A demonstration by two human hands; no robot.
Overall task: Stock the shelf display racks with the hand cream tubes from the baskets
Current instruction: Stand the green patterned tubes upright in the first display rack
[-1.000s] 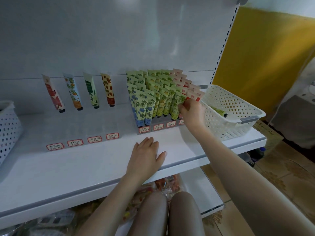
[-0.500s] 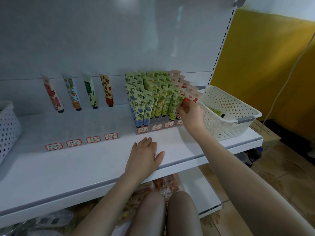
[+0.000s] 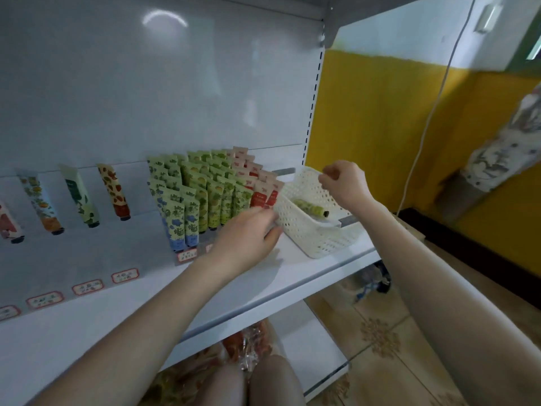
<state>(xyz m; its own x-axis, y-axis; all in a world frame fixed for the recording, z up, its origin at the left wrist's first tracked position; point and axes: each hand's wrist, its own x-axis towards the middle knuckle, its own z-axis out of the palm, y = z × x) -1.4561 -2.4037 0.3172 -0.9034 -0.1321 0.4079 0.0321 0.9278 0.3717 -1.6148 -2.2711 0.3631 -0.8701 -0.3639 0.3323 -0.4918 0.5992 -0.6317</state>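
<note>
white shelf (image 3: 307, 271) in foreground. left hand (image 3: 248, 232), on shelf edge a second ago, now at display rack (image 3: 187, 254) front beside red tubes (image 3: 260, 197), fingers loosely straight, holding nothing; contact blurred. right hand (image 3: 345, 183) has left red row, hovers over basket (image 3: 295, 230), fingers curled, nothing visible in them. one green tube (image 3: 310, 208) lies in basket, likely next pick. yellow wall (image 3: 380, 127) behind.
</note>
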